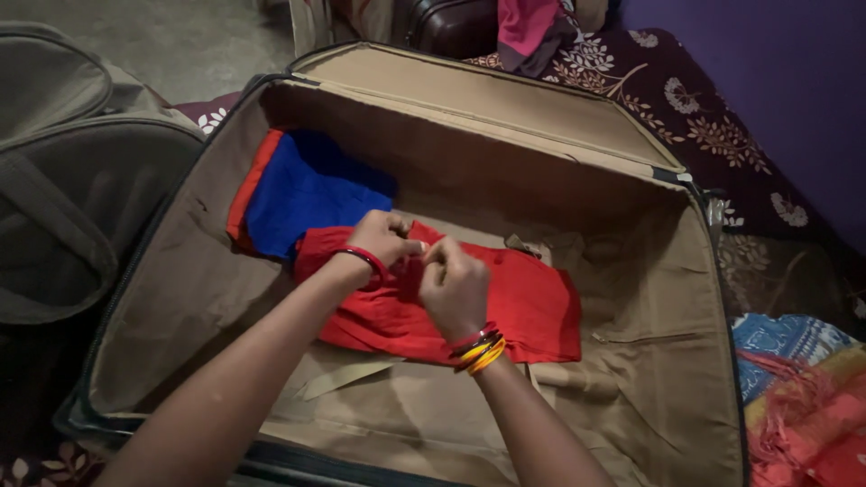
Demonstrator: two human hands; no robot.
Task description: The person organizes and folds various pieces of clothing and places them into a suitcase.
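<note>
A folded red cloth lies on the tan lining inside an open suitcase. My left hand and my right hand meet over the cloth's upper left part, fingers pinched on its fabric. A red bangle circles my left wrist; red, black and yellow bangles circle my right. A folded blue cloth with an orange-red layer under it lies behind and left of the red one, near the suitcase's far left corner.
The suitcase lid hangs open at the left. A dark floral bedcover lies behind and to the right. Blue and red-orange patterned cloths are piled at the right edge. A dark bag and pink cloth sit at the top.
</note>
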